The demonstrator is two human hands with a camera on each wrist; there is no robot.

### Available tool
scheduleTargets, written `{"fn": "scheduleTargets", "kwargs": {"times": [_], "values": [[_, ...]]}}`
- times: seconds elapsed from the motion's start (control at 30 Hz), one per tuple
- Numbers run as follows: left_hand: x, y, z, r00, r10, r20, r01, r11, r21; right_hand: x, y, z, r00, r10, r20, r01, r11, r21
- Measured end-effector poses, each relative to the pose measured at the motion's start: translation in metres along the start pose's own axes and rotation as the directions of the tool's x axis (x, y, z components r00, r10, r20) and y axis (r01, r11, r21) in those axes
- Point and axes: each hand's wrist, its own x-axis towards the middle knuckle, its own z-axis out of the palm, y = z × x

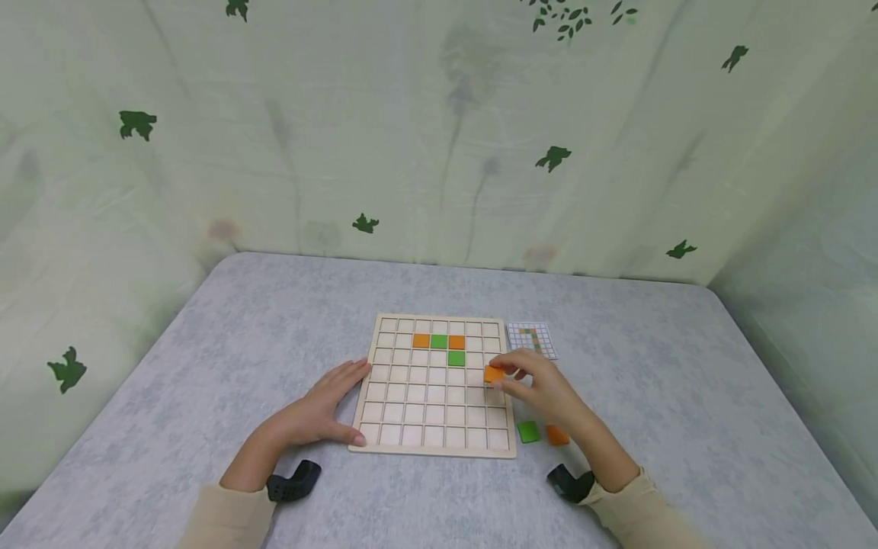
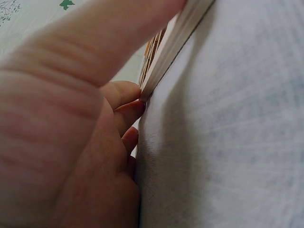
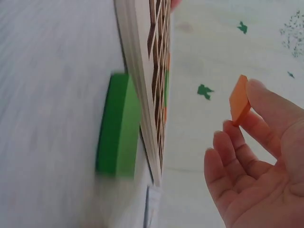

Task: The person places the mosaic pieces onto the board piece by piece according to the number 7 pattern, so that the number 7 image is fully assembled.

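A wooden grid board [image 1: 405,393] lies on the table. In its upper part sit orange and green square tiles in a row, with one green tile [image 1: 456,358] under the row's right end. My right hand [image 1: 549,385] pinches an orange tile [image 1: 493,374] between thumb and fingers, over the board's right side; the right wrist view shows this tile [image 3: 240,99] raised off the board. My left hand [image 1: 312,412] rests at the board's left edge, thumb at the near corner and fingers spread along the side. In the left wrist view, fingertips [image 2: 133,92] touch the board's rim [image 2: 164,57].
A small card [image 1: 542,339] printed with a coloured grid pattern lies right of the board's far corner. Near the board's lower right are a loose green tile [image 1: 528,431] and a loose orange tile [image 1: 557,435]. A leaf-patterned curtain [image 1: 411,152] hangs behind the table.
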Motion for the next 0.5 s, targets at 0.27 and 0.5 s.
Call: {"fn": "scheduleTargets", "kwargs": {"times": [0.27, 0.5], "values": [[0.000, 0.000, 0.000, 1.000, -0.008, 0.007, 0.008, 1.000, 0.005, 0.021, -0.007, 0.029, 0.999, 0.048, -0.023, -0.047, 0.998, 0.043], [0.000, 0.000, 0.000, 1.000, -0.007, 0.007, 0.007, 1.000, 0.008, 0.032, 0.000, 0.051, 0.991, 0.131, -0.032, -0.129, 0.991, 0.046]]}}
